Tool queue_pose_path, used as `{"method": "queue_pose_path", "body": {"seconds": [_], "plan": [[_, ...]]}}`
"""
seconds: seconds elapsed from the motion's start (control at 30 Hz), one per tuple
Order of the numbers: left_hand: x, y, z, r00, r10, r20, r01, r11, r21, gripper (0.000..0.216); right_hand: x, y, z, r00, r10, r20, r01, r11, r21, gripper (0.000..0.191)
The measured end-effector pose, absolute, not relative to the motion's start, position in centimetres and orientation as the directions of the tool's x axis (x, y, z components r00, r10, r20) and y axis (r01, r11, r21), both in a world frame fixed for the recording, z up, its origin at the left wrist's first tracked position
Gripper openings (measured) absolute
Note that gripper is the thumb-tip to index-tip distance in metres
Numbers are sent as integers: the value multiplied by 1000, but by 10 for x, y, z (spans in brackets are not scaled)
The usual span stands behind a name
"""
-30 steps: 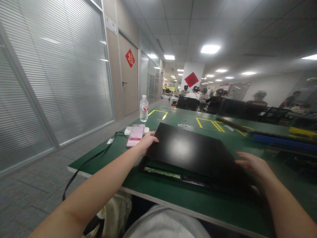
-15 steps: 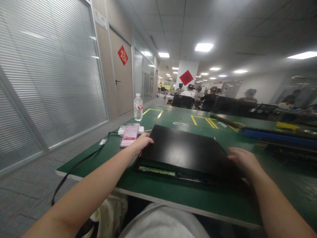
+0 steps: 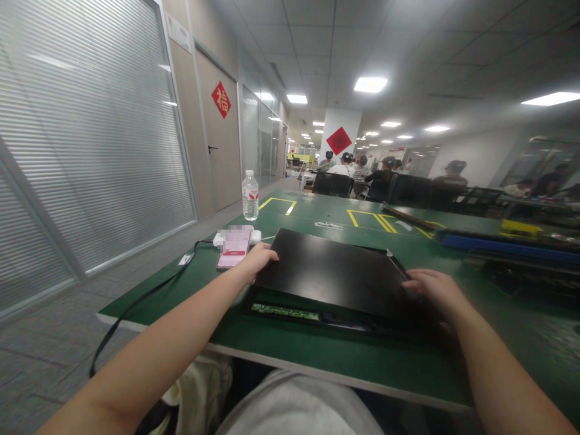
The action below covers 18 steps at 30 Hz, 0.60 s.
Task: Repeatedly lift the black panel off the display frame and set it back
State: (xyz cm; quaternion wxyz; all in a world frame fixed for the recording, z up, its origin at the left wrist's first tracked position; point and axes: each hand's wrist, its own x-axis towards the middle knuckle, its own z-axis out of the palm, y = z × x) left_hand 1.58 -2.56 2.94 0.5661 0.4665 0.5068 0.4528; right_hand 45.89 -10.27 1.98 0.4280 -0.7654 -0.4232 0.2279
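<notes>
A flat black screen panel [image 3: 335, 269] lies tilted over a dark frame on the green table. Along the near side of that frame [image 3: 362, 326] a strip of green circuit board [image 3: 285, 312] shows. My left hand [image 3: 263, 260] grips the panel's left edge, thumb on top and fingers out of sight beneath. On the far side, my right hand [image 3: 432, 287] is closed on the right edge, fingertips at the rim. The panel's near right corner is dark and blurred.
A phone [image 3: 234, 246] and a white adapter with a black cable [image 3: 149, 284] sit left of the panel. Behind stands a water bottle [image 3: 250, 195]. Blue and yellow equipment [image 3: 493, 244] lies at the right. Yellow tape [image 3: 374, 219] marks the green table [image 3: 317, 356]. Several people sit farther back.
My right hand has moved left and closed onto the panel's right edge. That edge has shifted slightly left, baring a bit of the frame's far right corner. My left hand keeps its hold.
</notes>
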Motion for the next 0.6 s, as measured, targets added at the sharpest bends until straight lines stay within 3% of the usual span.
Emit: {"method": "queue_pose_path", "body": {"seconds": [0.17,0.6], "plan": [[19,-33,37,33,988,-151,-14,151,988,27,464,-102,21,628,766,136,578,-343,-741,28],[15,-25,32,-50,991,-126,32,128,991,24,501,-85,-9,534,842,78,647,-348,-679,26]]}}
